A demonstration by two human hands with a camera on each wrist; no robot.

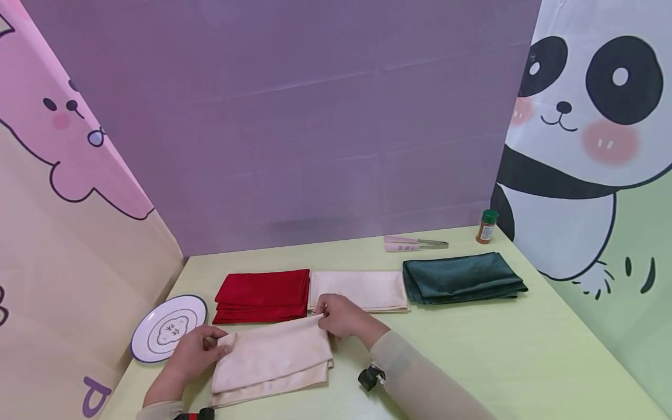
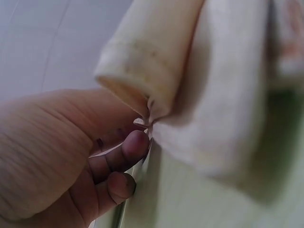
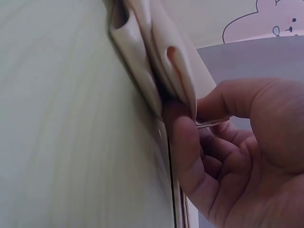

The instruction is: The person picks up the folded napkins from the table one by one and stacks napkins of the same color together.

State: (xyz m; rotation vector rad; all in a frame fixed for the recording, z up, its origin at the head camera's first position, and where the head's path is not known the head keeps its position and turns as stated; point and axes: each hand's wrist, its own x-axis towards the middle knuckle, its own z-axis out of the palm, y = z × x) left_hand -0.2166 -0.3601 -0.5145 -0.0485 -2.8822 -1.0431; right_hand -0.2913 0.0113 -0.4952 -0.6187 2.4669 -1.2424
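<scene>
A folded cream cloth napkin [image 1: 273, 356] lies at the front of the table, its layers showing along the near edge. My left hand [image 1: 191, 356] pinches its far left corner between thumb and fingers. At the far right corner, my right hand [image 1: 341, 317] pinches the cloth. In the left wrist view the cream napkin [image 2: 152, 52] bunches where the left hand [image 2: 61, 147] grips it. The right wrist view has the right hand [image 3: 237, 147] holding folded layers of the napkin [image 3: 137, 57] between thumb and fingers.
Behind the hands lie a folded red cloth [image 1: 265, 291], another folded cream cloth [image 1: 359, 286] and a dark green cloth [image 1: 462, 277]. A white plate [image 1: 144, 338] is at the left edge. Tongs [image 1: 415, 243] and a green-capped spice jar [image 1: 487, 226] stand near the back wall.
</scene>
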